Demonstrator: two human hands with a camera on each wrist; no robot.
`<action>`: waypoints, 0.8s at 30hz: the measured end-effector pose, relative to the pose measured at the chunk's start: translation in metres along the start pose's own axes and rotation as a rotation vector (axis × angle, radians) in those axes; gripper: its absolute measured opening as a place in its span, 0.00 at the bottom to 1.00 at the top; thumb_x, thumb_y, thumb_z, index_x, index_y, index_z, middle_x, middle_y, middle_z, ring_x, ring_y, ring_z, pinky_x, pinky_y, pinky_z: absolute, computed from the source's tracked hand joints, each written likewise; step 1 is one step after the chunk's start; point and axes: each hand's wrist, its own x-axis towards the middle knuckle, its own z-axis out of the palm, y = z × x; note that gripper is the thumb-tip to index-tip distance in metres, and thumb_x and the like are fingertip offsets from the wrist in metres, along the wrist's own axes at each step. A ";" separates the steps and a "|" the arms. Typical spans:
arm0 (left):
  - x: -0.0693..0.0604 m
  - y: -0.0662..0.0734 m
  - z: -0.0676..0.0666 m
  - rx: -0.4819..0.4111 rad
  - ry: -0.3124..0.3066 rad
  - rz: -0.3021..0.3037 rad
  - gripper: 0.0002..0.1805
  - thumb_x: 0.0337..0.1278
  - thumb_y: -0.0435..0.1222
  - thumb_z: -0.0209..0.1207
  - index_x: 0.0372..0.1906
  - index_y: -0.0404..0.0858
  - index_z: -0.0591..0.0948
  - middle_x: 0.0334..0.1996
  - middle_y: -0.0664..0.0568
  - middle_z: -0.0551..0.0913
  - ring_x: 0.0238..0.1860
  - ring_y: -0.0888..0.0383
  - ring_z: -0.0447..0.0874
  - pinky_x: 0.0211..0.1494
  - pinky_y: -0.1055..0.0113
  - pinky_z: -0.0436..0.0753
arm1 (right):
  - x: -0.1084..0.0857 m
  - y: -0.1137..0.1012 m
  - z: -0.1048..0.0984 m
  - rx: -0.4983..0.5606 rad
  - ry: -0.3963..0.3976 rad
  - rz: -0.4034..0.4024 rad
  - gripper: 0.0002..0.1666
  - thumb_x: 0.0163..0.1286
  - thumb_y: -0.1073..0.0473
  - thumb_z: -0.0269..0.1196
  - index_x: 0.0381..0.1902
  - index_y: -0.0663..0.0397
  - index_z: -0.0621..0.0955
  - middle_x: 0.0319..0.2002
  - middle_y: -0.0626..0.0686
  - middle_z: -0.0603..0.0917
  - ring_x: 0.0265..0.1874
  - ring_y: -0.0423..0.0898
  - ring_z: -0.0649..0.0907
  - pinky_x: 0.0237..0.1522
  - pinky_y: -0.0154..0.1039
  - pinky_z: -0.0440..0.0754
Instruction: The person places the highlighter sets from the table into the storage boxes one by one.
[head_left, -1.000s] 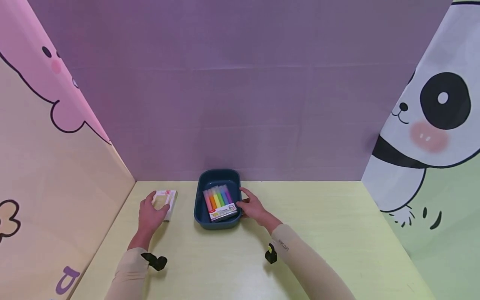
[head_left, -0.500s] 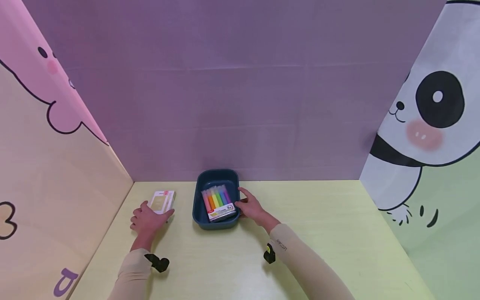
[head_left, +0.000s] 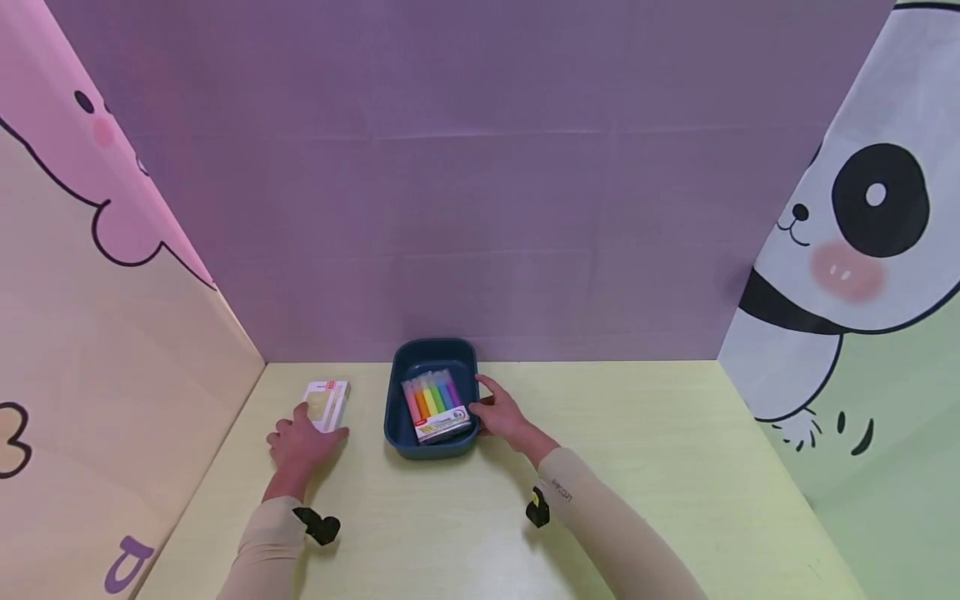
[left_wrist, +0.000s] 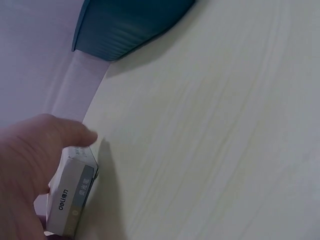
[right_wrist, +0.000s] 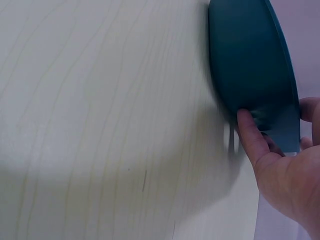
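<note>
A dark blue plastic basket (head_left: 431, 450) stands on the table near the back wall. In it lies a clear pack of several rainbow-coloured markers (head_left: 435, 408) with a white label. My right hand (head_left: 508, 421) grips the basket's right wall, with fingers at the rim and one against the outside in the right wrist view. To the left, a white box (head_left: 327, 400) with a tan window lies on the table. My left hand (head_left: 302, 446) is at its near end, fingers spread; in the left wrist view the thumb (left_wrist: 75, 134) extends over the box's edge.
The pale wooden table (head_left: 420, 533) meets a purple back wall (head_left: 480, 208). A pink-and-cream side panel (head_left: 112, 350) stands at left and a panda panel (head_left: 862, 292) at right. Small black cameras sit on both wrists.
My left hand has drawn back from over the white box toward its near end, spread its fingers, then shifted slightly in. My right hand keeps its place on the basket.
</note>
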 end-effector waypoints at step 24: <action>0.027 -0.003 0.029 -0.075 -0.011 -0.001 0.49 0.46 0.52 0.64 0.70 0.32 0.58 0.49 0.27 0.65 0.45 0.32 0.64 0.43 0.43 0.68 | 0.019 0.011 0.000 -0.027 0.041 0.006 0.35 0.72 0.61 0.58 0.74 0.40 0.62 0.47 0.62 0.75 0.31 0.51 0.83 0.32 0.47 0.84</action>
